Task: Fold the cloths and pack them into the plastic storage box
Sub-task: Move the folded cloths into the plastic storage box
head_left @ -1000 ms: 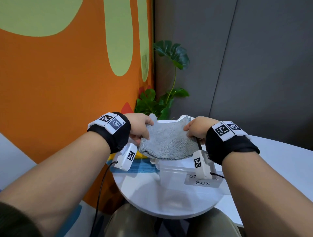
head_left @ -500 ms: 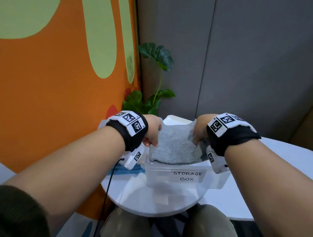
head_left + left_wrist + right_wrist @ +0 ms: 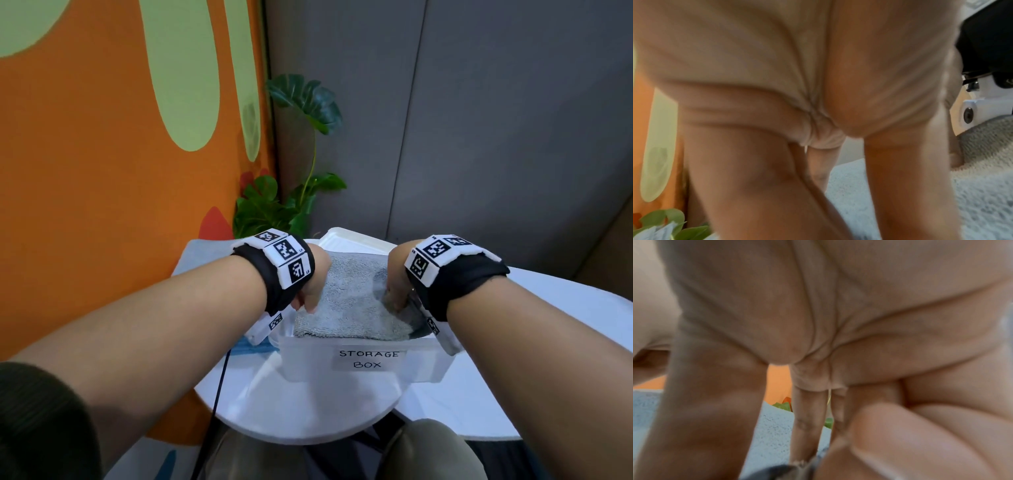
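The left hand [image 3: 310,281] and the right hand [image 3: 399,274] are gripping the grey towel [image 3: 352,301] at its two sides. The towel is sitting in the storage box [image 3: 308,363].

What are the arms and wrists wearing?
Left hand and right hand ungloved. Each wrist: black band topped with white tiles bearing black square codes; a white camera housing, also coded, underneath. Thin black cable drops from the left housing. Dark ribbed sleeve on the left upper forearm.
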Action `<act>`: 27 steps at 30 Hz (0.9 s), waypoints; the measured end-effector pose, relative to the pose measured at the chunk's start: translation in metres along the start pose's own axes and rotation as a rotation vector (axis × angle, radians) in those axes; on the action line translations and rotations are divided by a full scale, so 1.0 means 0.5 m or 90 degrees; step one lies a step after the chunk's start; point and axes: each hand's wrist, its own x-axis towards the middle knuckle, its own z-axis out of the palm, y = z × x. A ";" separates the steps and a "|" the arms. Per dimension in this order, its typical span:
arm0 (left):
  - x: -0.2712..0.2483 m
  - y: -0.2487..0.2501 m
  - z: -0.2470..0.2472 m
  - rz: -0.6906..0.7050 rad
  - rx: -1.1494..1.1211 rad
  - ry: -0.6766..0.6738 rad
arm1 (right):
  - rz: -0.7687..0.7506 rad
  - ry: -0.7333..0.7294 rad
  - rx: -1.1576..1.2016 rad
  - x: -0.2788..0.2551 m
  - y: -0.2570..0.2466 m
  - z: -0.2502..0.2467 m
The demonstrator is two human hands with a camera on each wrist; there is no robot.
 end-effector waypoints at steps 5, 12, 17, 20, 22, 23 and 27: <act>-0.022 0.002 -0.009 0.023 0.002 -0.029 | -0.002 -0.035 -0.050 -0.006 -0.002 0.005; -0.042 -0.029 -0.027 0.023 0.156 0.077 | -0.014 -0.091 -0.093 0.020 -0.009 -0.008; -0.027 -0.066 -0.015 0.001 0.208 0.098 | -0.063 -0.076 -0.069 0.017 -0.034 -0.011; -0.014 -0.083 -0.005 0.007 0.140 0.077 | -0.089 -0.144 0.013 0.055 -0.058 -0.009; -0.006 -0.094 0.000 0.006 0.069 0.044 | -0.115 -0.167 0.051 0.071 -0.079 -0.008; -0.001 -0.101 0.004 0.004 0.037 0.030 | -0.134 -0.168 0.041 0.076 -0.090 -0.008; 0.022 -0.124 0.012 0.010 -0.014 0.038 | -0.196 -0.204 -0.008 0.100 -0.137 0.011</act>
